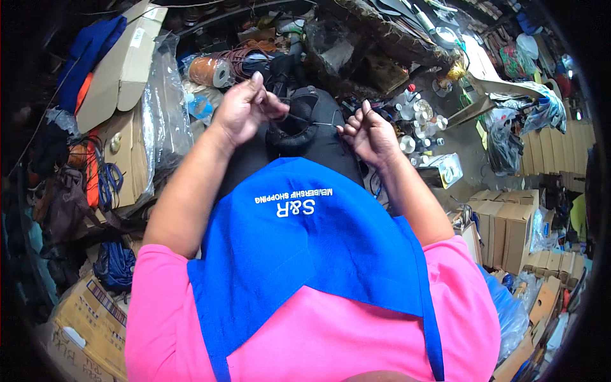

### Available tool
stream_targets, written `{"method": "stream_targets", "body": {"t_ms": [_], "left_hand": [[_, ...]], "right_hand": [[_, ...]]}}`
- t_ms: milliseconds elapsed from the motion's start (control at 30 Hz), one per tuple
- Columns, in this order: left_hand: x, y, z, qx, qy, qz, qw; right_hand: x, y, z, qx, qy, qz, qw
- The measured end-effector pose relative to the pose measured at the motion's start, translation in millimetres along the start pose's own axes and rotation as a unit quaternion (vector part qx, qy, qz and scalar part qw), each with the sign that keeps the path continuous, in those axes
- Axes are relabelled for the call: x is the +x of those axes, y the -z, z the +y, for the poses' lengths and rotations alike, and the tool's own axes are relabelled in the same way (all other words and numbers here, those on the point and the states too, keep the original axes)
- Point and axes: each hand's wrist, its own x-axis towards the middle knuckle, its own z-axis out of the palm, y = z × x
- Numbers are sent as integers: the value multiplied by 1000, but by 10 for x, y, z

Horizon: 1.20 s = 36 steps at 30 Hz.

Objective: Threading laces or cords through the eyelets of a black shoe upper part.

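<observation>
A black shoe [294, 141] rests in my lap between my knees, its dark opening facing up. A thin, light thread [324, 123] runs taut from the shoe toward my right hand [370, 135], whose fingers pinch it. To the shoe's left, my left hand [245, 109] is raised with its fingers curled closed, and a dark length of thread stretches from its fingertips to the shoe. Both hands stay a little apart from the shoe. My blue apron [305, 235] covers the near part of my lap.
A wrapped orange spool [207, 71] lies beyond my left hand. Several small bottles [420, 121] crowd the floor right of my right hand, beside a rectangular can [443, 170]. Cardboard boxes [503, 223] stand farther right; a bent cardboard sheet [124, 70] leans at the far left.
</observation>
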Motion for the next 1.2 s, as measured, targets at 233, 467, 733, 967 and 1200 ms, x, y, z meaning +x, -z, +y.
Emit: {"method": "stream_targets", "body": {"t_ms": [233, 467, 733, 967, 1200], "left_hand": [[68, 290, 331, 528, -256, 46, 808], [265, -308, -277, 592, -207, -90, 773], [370, -358, -351, 577, -204, -103, 784], [444, -281, -112, 446, -17, -170, 878], [476, -286, -15, 448, 44, -216, 866]], "right_hand": [[-261, 749, -696, -724, 235, 92, 642], [61, -699, -323, -818, 190, -161, 519], [-91, -547, -368, -803, 146, -209, 538], [-384, -557, -458, -695, 213, -119, 676], [-183, -553, -353, -788, 241, -110, 556]]}}
